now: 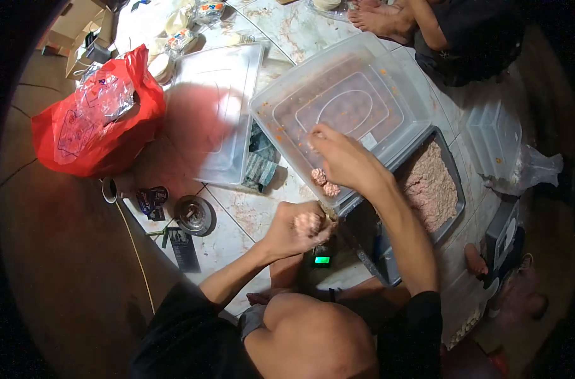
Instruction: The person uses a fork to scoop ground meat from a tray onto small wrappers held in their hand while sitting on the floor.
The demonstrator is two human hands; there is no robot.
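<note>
My left hand (292, 230) is closed around some pink ground-meat mixture (308, 222), and a rounded lump of it bulges from the top of the fist. Over the near corner of a clear plastic container (401, 102) reaches my right hand (342, 158), its fingers curled and partly blurred. Whether those fingers hold anything is hidden. Two meatballs (318, 176) lie side by side in that container, just below the right hand. To the right, a dark grey tub (459, 189) bears a large mass of the same ground-meat mixture (432, 184); my right forearm crosses above the tub.
A clear plastic lid (211, 166) and a red plastic bag (98, 137) lie left. Nearer are an ashtray (193, 214), a cup (110, 189) and a small device with a lit green display (322, 260). Another person's foot (380, 21) rests beyond the container. Another clear container (493, 135) stands right.
</note>
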